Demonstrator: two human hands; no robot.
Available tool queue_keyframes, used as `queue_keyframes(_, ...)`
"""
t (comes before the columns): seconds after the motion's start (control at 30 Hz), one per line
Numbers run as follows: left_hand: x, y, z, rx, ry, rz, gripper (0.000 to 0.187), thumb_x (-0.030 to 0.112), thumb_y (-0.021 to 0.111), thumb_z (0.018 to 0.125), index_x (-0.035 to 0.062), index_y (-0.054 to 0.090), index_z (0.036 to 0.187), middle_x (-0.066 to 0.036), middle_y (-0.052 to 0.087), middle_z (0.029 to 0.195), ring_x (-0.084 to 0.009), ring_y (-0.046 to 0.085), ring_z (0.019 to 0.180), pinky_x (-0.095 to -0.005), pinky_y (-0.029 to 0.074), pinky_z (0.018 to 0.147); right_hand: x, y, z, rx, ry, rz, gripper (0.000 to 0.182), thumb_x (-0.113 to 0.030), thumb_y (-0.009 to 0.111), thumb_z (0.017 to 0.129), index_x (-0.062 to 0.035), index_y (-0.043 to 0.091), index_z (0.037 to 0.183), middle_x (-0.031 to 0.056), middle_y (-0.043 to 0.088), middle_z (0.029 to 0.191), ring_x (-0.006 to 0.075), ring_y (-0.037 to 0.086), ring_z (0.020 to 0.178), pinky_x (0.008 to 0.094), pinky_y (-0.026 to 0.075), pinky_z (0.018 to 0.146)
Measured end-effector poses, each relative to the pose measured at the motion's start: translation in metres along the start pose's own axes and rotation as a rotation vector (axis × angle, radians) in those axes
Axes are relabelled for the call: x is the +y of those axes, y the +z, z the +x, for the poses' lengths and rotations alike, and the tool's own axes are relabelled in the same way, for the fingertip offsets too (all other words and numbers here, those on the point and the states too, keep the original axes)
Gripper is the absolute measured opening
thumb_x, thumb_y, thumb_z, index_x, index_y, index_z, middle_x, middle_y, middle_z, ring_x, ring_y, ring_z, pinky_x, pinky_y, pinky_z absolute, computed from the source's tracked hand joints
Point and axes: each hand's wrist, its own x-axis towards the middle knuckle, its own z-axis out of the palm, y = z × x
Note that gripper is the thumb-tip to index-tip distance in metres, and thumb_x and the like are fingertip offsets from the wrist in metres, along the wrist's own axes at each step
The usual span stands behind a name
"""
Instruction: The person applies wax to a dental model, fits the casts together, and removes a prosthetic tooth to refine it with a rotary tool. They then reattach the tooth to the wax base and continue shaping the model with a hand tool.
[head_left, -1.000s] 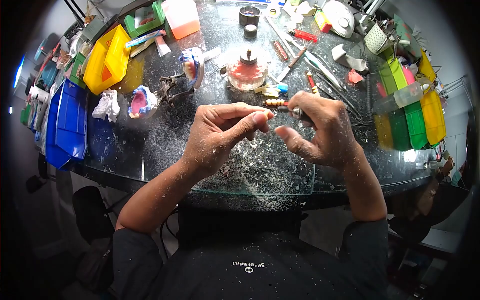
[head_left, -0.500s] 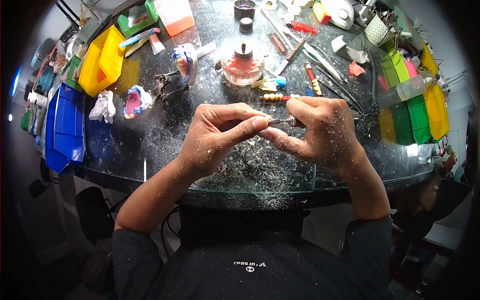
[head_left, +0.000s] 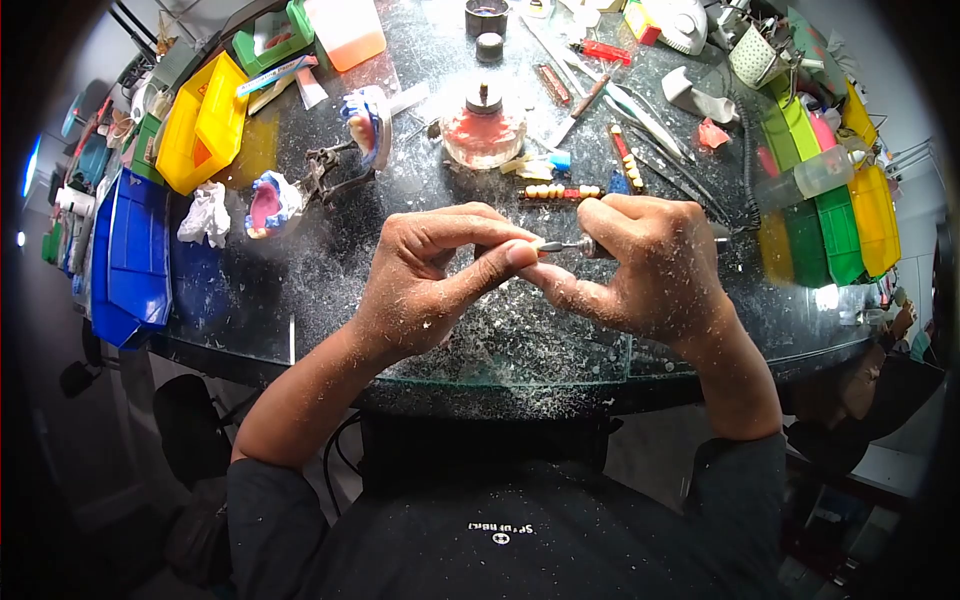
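My left hand (head_left: 425,275) pinches a tiny pale piece (head_left: 538,243), likely a denture tooth, between thumb and fingertips; most of it is hidden. In my right hand (head_left: 655,265) is a rotary handpiece (head_left: 592,246), gripped with the fingers wrapped round its body. Its metal bur (head_left: 560,246) points left, its tip right at the pale piece. My right thumb reaches over to the left fingertips. White shavings speckle both hands and forearms. Just beyond the hands lies a red strip of denture teeth (head_left: 560,192).
A glass spirit lamp (head_left: 483,135) stands behind the hands. To the left are a dental articulator with a model (head_left: 368,130), another wax-and-plaster model (head_left: 270,205) and a blue bin (head_left: 135,260). Knives and tweezers (head_left: 650,130) lie at the right. Shavings (head_left: 510,350) cover the bench front.
Both hands keep nearly the same pose. The left fingertips and the bur shift very slightly against each other, and the view moves a little.
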Motion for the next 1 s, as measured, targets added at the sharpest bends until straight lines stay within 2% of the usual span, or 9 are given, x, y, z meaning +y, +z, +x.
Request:
queue_keyframes(0.1, 0.002, 0.000, 0.001, -0.018, 0.029, 0.063, 0.011, 0.000, 0.064, 0.085, -0.0052, 0.068, 0.093, -0.013, 0.065, 0.087, -0.0145, 0.061, 0.081, -0.0247, 0.048, 0.072, 0.002, -0.001, 0.000, -0.040, 0.054, 0.014, 0.054, -0.056, 0.071, 0.072, -0.0081, 0.051, 0.059, 0.0050, 0.052, 0.052, 0.0183, 0.058, 0.044, 0.0301, 0.045, 0.041)
queue_keyframes(0.2, 0.004, 0.000, 0.000, -0.018, 0.062, 0.104, 0.011, 0.000, 0.064, 0.085, -0.0053, 0.068, 0.093, -0.014, 0.065, 0.087, -0.0146, 0.060, 0.080, -0.0255, 0.048, 0.072, 0.001, -0.003, -0.001, 0.009, -0.008, 0.015, 0.053, -0.056, 0.070, 0.073, -0.0081, 0.052, 0.059, 0.0047, 0.052, 0.053, 0.0180, 0.058, 0.045, 0.0302, 0.045, 0.041)
queue_keyframes(0.3, 0.003, 0.000, 0.001, -0.021, 0.120, 0.179, 0.011, 0.000, 0.064, 0.084, -0.0053, 0.068, 0.093, -0.013, 0.065, 0.086, -0.0153, 0.060, 0.080, -0.0261, 0.047, 0.072, 0.002, -0.004, -0.001, -0.091, 0.043, 0.004, 0.052, -0.056, 0.070, 0.073, -0.0080, 0.052, 0.061, 0.0044, 0.053, 0.053, 0.0178, 0.059, 0.046, 0.0302, 0.045, 0.041)
queue_keyframes(0.63, 0.002, 0.002, 0.002, -0.007, 0.253, 0.254, 0.010, -0.002, 0.064, 0.083, -0.0049, 0.068, 0.091, -0.013, 0.065, 0.084, -0.0158, 0.059, 0.078, -0.0273, 0.046, 0.071, 0.001, -0.005, -0.001, 0.004, -0.008, 0.003, 0.053, -0.056, 0.071, 0.072, -0.0077, 0.051, 0.062, 0.0045, 0.053, 0.053, 0.0187, 0.059, 0.046, 0.0305, 0.046, 0.042)
queue_keyframes(0.73, 0.002, 0.001, 0.004, -0.015, 0.323, 0.344, 0.010, -0.002, 0.063, 0.083, -0.0048, 0.067, 0.092, -0.012, 0.065, 0.084, -0.0158, 0.059, 0.078, -0.0275, 0.046, 0.071, 0.001, -0.004, -0.002, -0.068, 0.070, -0.004, 0.054, -0.056, 0.071, 0.071, -0.0076, 0.050, 0.062, 0.0042, 0.052, 0.053, 0.0190, 0.058, 0.046, 0.0306, 0.045, 0.042)
queue_keyframes(0.83, 0.003, 0.004, 0.002, 0.005, 0.256, 0.303, 0.011, -0.001, 0.062, 0.085, -0.0047, 0.067, 0.094, -0.012, 0.065, 0.085, -0.0153, 0.059, 0.080, -0.0274, 0.046, 0.073, 0.003, -0.008, -0.001, -0.047, 0.043, 0.055, 0.044, -0.047, 0.073, 0.073, -0.0065, 0.055, 0.071, 0.0046, 0.054, 0.056, 0.0188, 0.059, 0.048, 0.0307, 0.046, 0.043)
queue_keyframes(0.93, -0.001, 0.007, 0.002, 0.054, 0.183, 0.189, 0.012, 0.002, 0.067, 0.083, 0.0007, 0.069, 0.094, -0.008, 0.067, 0.085, -0.0109, 0.059, 0.075, -0.0243, 0.046, 0.067, 0.003, 0.000, 0.000, 0.198, -0.127, 0.270, 0.031, -0.032, 0.073, 0.076, -0.0048, 0.060, 0.085, 0.0057, 0.055, 0.060, 0.0191, 0.060, 0.052, 0.0315, 0.047, 0.045)
queue_keyframes(0.97, -0.004, 0.006, 0.002, 0.042, 0.184, 0.181, 0.013, 0.004, 0.066, 0.085, 0.0008, 0.069, 0.097, -0.006, 0.066, 0.085, -0.0076, 0.055, 0.073, -0.0220, 0.045, 0.066, 0.006, 0.002, -0.002, 0.200, -0.221, 0.350, 0.030, -0.015, 0.072, 0.075, -0.0028, 0.060, 0.099, 0.0064, 0.056, 0.063, 0.0197, 0.061, 0.054, 0.0319, 0.048, 0.047)
queue_keyframes(1.0, -0.006, 0.007, 0.001, 0.045, 0.168, 0.135, 0.013, 0.004, 0.066, 0.085, 0.0008, 0.069, 0.097, -0.006, 0.066, 0.086, -0.0073, 0.055, 0.072, -0.0219, 0.044, 0.065, 0.006, 0.004, -0.003, 0.208, -0.258, 0.372, 0.027, -0.015, 0.070, 0.077, -0.0016, 0.061, 0.098, 0.0064, 0.057, 0.063, 0.0190, 0.059, 0.052, 0.0310, 0.046, 0.046)
